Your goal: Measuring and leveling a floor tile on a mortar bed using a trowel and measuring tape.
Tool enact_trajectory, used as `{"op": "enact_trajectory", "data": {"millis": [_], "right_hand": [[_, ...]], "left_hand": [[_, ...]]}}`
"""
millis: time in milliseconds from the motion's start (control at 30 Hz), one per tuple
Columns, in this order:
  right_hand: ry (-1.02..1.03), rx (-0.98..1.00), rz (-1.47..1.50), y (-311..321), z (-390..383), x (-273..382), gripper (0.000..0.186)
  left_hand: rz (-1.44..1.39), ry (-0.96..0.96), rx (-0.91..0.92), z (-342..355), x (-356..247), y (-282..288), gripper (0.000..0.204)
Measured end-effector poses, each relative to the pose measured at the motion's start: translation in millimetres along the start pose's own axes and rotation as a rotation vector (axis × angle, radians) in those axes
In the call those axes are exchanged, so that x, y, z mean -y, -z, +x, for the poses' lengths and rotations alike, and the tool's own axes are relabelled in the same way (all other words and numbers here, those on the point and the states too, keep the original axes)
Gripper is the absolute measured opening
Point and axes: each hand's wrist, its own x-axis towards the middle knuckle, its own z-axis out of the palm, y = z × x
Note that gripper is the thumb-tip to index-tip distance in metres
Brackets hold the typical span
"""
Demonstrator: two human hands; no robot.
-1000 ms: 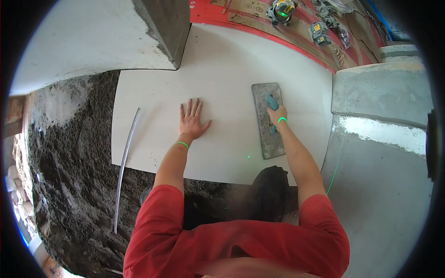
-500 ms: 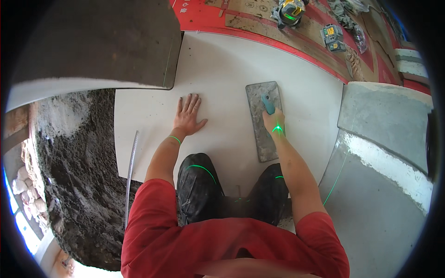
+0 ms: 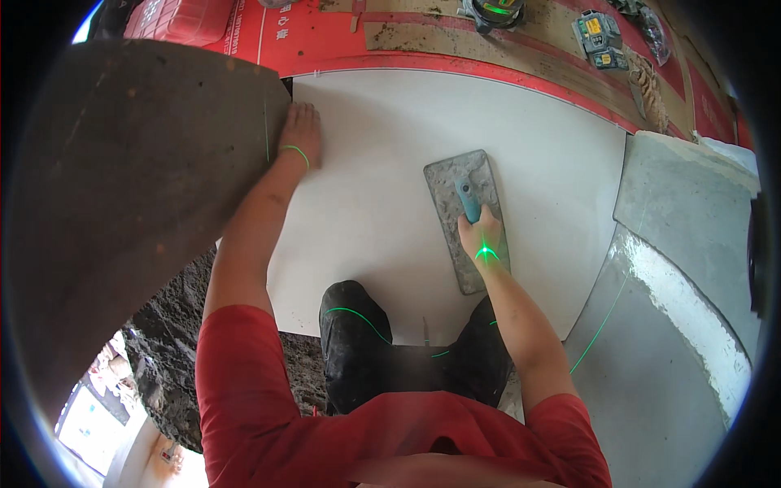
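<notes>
I kneel on a large white tile. My right hand is wrapped round the teal handle of a long rectangular float, whose grey, mortar-smeared plate lies against the tile. At the tile's far left, my left hand rests with its fingers stretched out, beside the edge of a dark upright slab. It holds nothing. Green laser light falls across both wrists.
Red sheeting and cardboard border the far side, with a laser level and a battery pack on them. Grey tiled surfaces rise at right. Dark rough mortar shows at left; a red case sits far left.
My left hand has slid away and to the left, from the middle of the tile to beside the dark slab. My right hand keeps its hold on the float. The view has shifted leftward.
</notes>
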Motion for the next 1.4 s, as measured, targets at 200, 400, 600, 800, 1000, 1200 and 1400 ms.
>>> {"op": "enact_trajectory", "data": {"millis": [200, 400, 600, 800, 1000, 1200, 1400], "right_hand": [[-0.017, 0.056, 0.011, 1.2, 1.3, -4.9, 0.038], [0.052, 0.108, 0.098, -0.2, 8.8, -13.3, 0.034], [0.166, 0.336, 0.177, -25.4, -0.8, 26.0, 0.032], [0.580, 0.630, 0.408, 1.3, -52.6, 42.9, 0.030], [0.529, 0.524, 0.151, -62.7, -42.0, 44.2, 0.031], [0.672, 0.708, 0.216, -55.9, -56.1, 53.5, 0.030], [0.592, 0.669, 0.146, -76.2, -44.9, 54.9, 0.031]], "left_hand": [[0.205, 0.037, 0.066, 50.3, 43.0, 12.6, 0.147], [0.176, 0.027, 0.207, 62.7, 32.7, 48.9, 0.157], [0.164, 0.008, 0.171, 75.1, 36.6, 45.2, 0.159], [0.213, 0.001, 0.156, 62.2, 43.7, 42.4, 0.158], [0.203, -0.018, 0.083, 78.2, 36.3, 37.9, 0.156], [0.239, -0.015, 0.095, 69.5, 32.4, 53.8, 0.151], [0.277, -0.053, 0.142, 68.9, 29.5, 50.8, 0.147]]}}
